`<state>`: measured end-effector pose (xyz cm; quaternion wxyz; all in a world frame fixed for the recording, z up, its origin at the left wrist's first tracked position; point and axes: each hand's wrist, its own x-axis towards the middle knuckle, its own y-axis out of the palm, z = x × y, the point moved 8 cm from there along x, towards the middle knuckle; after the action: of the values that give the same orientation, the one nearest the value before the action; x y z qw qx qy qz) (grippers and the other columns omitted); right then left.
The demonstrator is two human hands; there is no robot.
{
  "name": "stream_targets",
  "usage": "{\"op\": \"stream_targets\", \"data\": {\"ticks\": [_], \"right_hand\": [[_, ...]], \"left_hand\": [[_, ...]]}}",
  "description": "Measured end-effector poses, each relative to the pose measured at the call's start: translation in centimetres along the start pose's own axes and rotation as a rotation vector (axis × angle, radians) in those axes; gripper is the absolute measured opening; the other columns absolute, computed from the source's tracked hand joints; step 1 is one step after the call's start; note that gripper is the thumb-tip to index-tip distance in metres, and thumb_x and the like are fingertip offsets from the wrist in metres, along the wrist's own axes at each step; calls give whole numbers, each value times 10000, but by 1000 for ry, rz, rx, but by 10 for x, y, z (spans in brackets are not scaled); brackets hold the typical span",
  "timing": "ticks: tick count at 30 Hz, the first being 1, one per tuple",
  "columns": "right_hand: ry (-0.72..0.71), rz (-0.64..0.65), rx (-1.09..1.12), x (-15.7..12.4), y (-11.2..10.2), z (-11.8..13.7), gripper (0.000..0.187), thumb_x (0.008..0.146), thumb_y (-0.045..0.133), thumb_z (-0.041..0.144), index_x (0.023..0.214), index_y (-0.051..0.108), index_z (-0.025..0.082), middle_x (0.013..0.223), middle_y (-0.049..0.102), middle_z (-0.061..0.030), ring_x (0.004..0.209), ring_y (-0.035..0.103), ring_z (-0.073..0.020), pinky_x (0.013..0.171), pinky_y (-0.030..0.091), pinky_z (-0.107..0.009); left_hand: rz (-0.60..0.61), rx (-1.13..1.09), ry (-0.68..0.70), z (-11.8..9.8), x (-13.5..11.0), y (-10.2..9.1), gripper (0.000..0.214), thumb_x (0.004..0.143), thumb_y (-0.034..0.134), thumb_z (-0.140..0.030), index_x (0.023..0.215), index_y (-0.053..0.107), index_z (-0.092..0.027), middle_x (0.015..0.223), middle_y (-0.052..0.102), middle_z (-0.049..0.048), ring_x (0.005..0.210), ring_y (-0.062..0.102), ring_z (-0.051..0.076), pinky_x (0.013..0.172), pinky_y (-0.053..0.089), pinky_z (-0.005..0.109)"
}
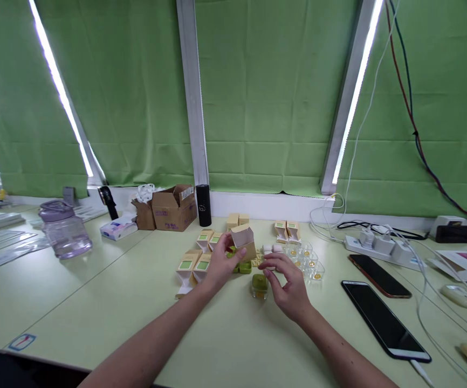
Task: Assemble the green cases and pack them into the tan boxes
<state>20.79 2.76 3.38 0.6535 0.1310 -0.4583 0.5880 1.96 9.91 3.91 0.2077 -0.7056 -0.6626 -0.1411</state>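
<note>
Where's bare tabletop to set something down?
Left: table between purple jug, opened cartons and left arm. Centre: between that arm and the right arm, nearer than the green-topped jar. Crowded: beyond the jar, with cartons and clear cups; far right, phones and power strip.

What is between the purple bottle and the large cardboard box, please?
In the head view: a white and purple packet, a smaller box topped with white material and, behind, a black device.

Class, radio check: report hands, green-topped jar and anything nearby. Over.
Left hand holding cardboard box. Right hand beside green-topped jar, grip unclear. Jar upright on table. Clear containers just beyond right hand.
</note>
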Motion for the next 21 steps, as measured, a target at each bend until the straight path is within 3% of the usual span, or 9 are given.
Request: {"op": "stream_targets", "data": {"ticks": [3, 6, 8, 13, 17, 21], "right_hand": [[14, 179, -248, 4, 7, -1, 120, 914, 646, 238, 995, 733, 250, 981, 779, -89, 1055, 659, -316, 901, 539, -471], [35, 368, -438, 1, 18, -2, 258, 825, 746, 237, 1081, 726, 256, 1055, 789, -76, 1118, 610, -341, 959, 476, -499], [53, 427, -494, 0, 22, -4, 280, 796, 775, 235, 1071, 726, 253, 1052, 790, -67, 1112, 606, -334, 967, 452, -490], [121, 434, -575, 1, 19, -14, 188, 816, 763, 241, 1000, 731, 241, 1010, 780, -71, 1088, 619, -311, 933, 425, -440], [172, 433, -592, 3, 15, -23, 173, 811, 757, 211, 980, 725, 231, 1006, 777, -68, 1091, 619, -303, 924, 414, -426], [188, 440, -585, 3, 14, -26, 160, 803, 763, 188, 950, 717, 232, 990, 780, -62, 1089, 613, -305, 920, 420, -425]], "left_hand": [[87, -66, -78, 1, 12, -5, 540, 736, 871, -432, 1147, 627, -181, 1147, 727, 103, 1054, 695, 272, 901, 548, 382], [207, -19, -114, 2, 18, -7, 553, 664, 915, -398, 1108, 671, -176, 1124, 743, 94, 1037, 707, 281, 938, 558, 420], [276, 29, -101, 3, 16, -8, 567, 647, 925, -391, 1115, 690, -174, 1149, 748, 98, 1051, 705, 283, 985, 546, 439], [404, 173, -35, 4, -3, -7, 522, 720, 880, -415, 1153, 702, -182, 1134, 743, 94, 1045, 682, 285, 981, 537, 428], [375, 398, 8, 11, -15, -11, 501, 718, 881, -384, 1149, 714, -190, 1116, 723, 91, 1039, 663, 292, 940, 541, 416], [370, 507, 74, 15, -20, -10, 621, 667, 910, -365, 1231, 698, -217, 1139, 707, 98, 1065, 639, 313, 943, 532, 435]]}}
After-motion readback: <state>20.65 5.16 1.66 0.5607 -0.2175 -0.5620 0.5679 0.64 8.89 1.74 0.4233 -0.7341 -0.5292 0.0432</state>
